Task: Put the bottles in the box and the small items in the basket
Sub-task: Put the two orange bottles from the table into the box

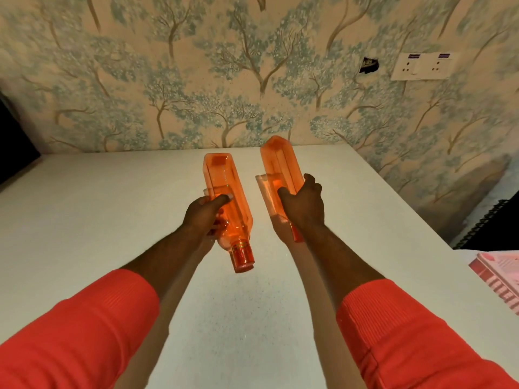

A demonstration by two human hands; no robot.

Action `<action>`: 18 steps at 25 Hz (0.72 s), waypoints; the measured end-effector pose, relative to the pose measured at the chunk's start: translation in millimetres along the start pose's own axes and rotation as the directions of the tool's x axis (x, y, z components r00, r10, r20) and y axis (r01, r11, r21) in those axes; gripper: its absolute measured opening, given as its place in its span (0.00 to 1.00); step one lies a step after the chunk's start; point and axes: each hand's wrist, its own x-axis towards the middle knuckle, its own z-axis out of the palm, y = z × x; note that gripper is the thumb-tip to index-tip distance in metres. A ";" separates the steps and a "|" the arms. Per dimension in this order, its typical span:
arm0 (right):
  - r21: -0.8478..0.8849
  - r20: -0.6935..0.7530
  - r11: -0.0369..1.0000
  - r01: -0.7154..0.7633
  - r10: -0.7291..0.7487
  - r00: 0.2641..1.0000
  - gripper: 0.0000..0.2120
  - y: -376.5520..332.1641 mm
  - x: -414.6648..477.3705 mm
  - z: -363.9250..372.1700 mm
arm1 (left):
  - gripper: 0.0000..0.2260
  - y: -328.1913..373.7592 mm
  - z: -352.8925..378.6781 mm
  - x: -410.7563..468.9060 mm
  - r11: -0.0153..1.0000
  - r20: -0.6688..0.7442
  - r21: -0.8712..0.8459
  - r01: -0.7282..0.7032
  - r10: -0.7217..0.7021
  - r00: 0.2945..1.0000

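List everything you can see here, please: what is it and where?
table: one, white, fills the foreground
left bottle: one, clear orange, held over the table, cap towards the person
right bottle: one, clear orange, held beside it
socket plate: one, white, wall, upper right
pink printed item: one, pink and red, right edge of view
left hand: one, grips left bottle
right hand: one, grips right bottle

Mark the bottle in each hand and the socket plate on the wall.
Left-hand bottle (226,181): head view, on its orange body, mid-length.
Right-hand bottle (280,161): head view, on its upper body.
Socket plate (421,66): head view, on the white face between the sockets.
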 end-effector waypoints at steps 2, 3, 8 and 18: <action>0.130 0.020 0.991 -0.004 0.001 1.000 0.38 -4.9 -24.7 -13.4 | 0.22 1.8 -6.4 -18.1 1.000 0.049 0.015 -0.026 0.025 0.998; 0.171 0.024 0.985 0.000 -0.004 1.000 0.38 -8.0 -39.7 -20.6 | 0.22 2.0 -10.8 -29.6 0.999 0.072 0.014 -0.043 0.042 0.997; 0.318 0.013 0.948 0.012 -0.017 1.000 0.35 -29.3 -139.5 -59.2 | 0.22 -3.3 -41.1 -105.6 0.992 0.152 -0.006 -0.124 0.124 0.981; 0.440 -0.081 0.898 0.005 0.034 0.996 0.35 -63.3 -440.6 -129.9 | 0.17 -48.0 -143.3 -332.8 0.971 0.329 -0.050 -0.235 0.238 0.914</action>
